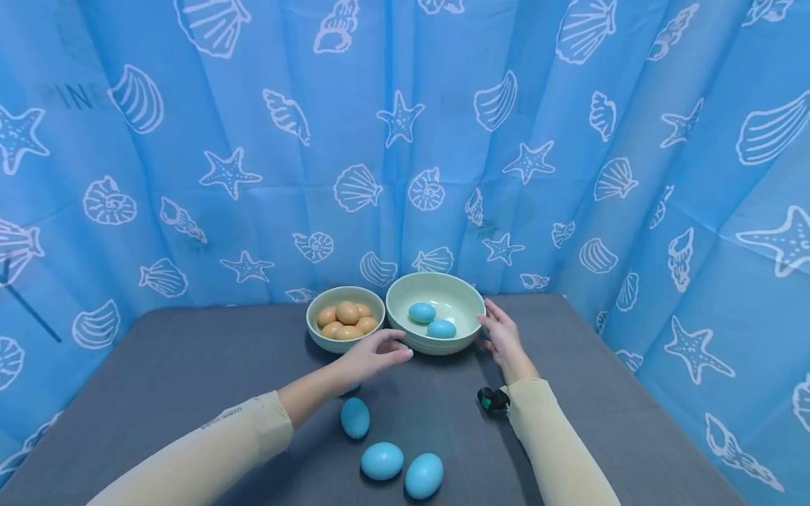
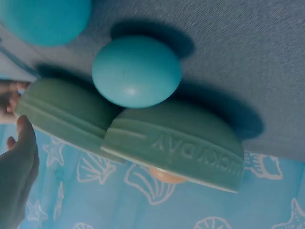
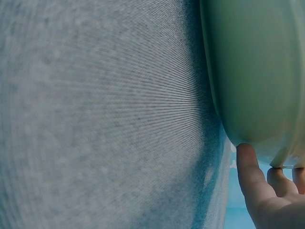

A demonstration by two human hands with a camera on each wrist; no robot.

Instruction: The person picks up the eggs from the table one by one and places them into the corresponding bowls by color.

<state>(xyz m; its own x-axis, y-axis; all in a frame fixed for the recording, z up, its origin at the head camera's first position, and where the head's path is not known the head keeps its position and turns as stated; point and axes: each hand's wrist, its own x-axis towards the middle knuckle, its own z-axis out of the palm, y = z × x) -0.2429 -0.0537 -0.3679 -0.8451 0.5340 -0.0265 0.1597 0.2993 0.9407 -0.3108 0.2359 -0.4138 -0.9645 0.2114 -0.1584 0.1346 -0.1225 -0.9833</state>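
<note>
Against right hand (image 1: 503, 339), larger bowl (image 1: 457, 301)

All views share the large bowl (image 1: 436, 345): head facing forward and down, left wrist low, upside-down, right wrist sideways, closest

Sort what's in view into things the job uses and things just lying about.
Likely in the job:
larger green bowl, touched by the right hand
blue eggs inside it
loose blue eggs

Apparently aside:
smaller bowl
brown eggs in it
shell-print curtain
</note>
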